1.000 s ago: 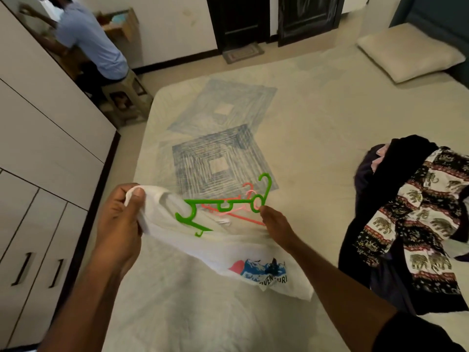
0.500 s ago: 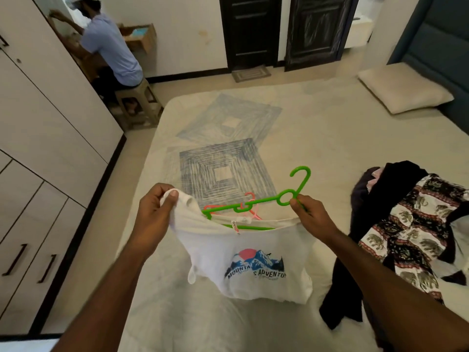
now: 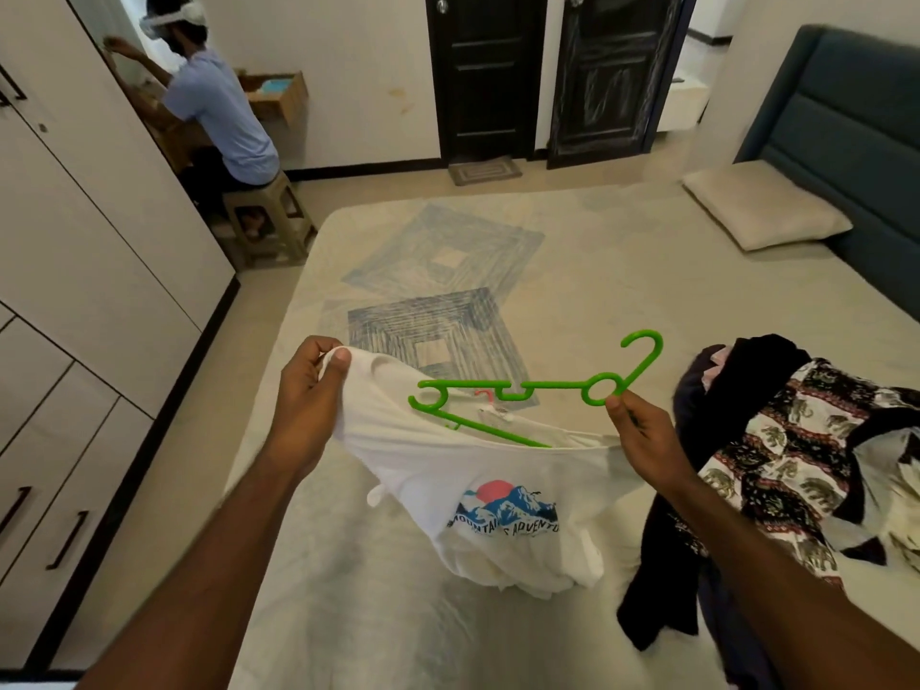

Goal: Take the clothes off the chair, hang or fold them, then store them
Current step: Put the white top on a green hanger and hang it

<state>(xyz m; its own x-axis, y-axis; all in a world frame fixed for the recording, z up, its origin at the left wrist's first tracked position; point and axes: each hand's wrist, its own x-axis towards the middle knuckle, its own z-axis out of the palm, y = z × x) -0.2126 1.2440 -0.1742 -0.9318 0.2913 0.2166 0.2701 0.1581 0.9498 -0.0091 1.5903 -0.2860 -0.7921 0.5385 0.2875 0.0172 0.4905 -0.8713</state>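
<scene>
A white T-shirt (image 3: 478, 470) with a mountain print hangs over the bed between my hands. My left hand (image 3: 311, 395) grips its shoulder edge at the upper left. My right hand (image 3: 647, 438) pinches the neck of a green plastic hanger (image 3: 542, 390), just under its ring and hook. The hanger's lower arm runs down into the shirt's neck opening. A bit of a pink hanger (image 3: 485, 394) shows behind the green one. A heap of dark and elephant-print clothes (image 3: 776, 460) lies on the bed to the right.
The bed (image 3: 622, 291) with a patterned sheet fills the middle, with a pillow (image 3: 766, 216) and teal headboard (image 3: 846, 136) at the far right. White wardrobe doors (image 3: 74, 271) line the left. A person (image 3: 219, 112) sits on a stool at the back left, near two dark doors (image 3: 542, 77).
The shirt and green hanger have come up off the bed and now hang between my hands. My right hand has moved right and up with the hanger; my view has tilted up.
</scene>
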